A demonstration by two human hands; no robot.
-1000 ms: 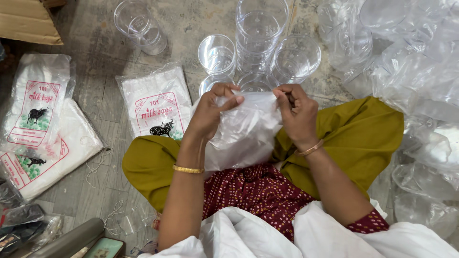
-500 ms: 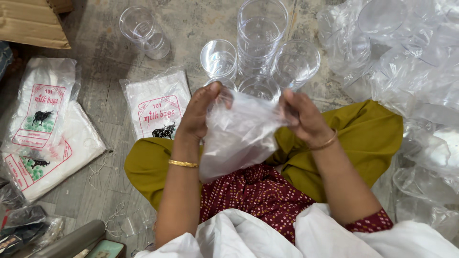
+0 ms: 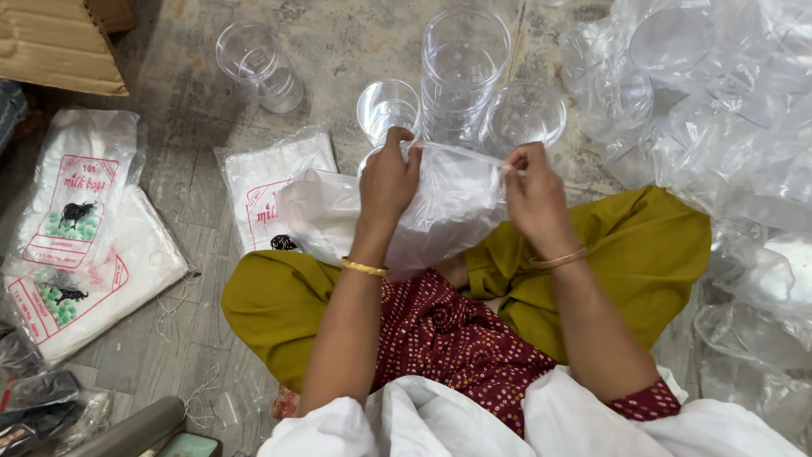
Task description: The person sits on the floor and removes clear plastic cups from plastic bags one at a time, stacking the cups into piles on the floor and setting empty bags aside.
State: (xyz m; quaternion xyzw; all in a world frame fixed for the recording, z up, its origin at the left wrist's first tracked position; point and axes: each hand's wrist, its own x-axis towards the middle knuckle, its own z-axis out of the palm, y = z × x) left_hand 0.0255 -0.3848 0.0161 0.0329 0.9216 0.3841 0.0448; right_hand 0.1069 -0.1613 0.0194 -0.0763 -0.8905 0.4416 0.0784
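1. Bag (image 3: 448, 207): thin clear plastic, crumpled, held up over the lap just in front of the cups; its top edge is stretched between both hands, its body sags down and to the left
2. Left hand (image 3: 387, 178): fingers closed, pinching the bag's top edge at its left end; gold bangle (image 3: 365, 267) on the wrist
3. Right hand (image 3: 533, 195): fingers closed, pinching the bag's top edge at its right end; thin bangle on the wrist
4. Tall stack (image 3: 463, 72): clear plastic cups nested one in another, upright on the floor, just beyond the bag
5. Small cup (image 3: 388, 108): clear, upright, just left of the tall stack, near the left hand's fingertips
6. Wide cup (image 3: 523, 114): clear, upright, just right of the tall stack, above the right hand
7. Far cups (image 3: 258, 63): clear, nested, tilted on the floor, well apart to the upper left
8. Flat pack (image 3: 271, 182): white printed bags in a clear wrapper, lying on the floor beside the left knee, partly under the held bag
9. Two more packs (image 3: 80, 245): same kind, overlapping, at the left edge
10. Heap (image 3: 727, 127): clear plastic sacks of cups, filling the right side
11. Carton (image 3: 55, 42): brown cardboard, upper left corner
12. Floor (image 3: 338, 34): grey, worn stone
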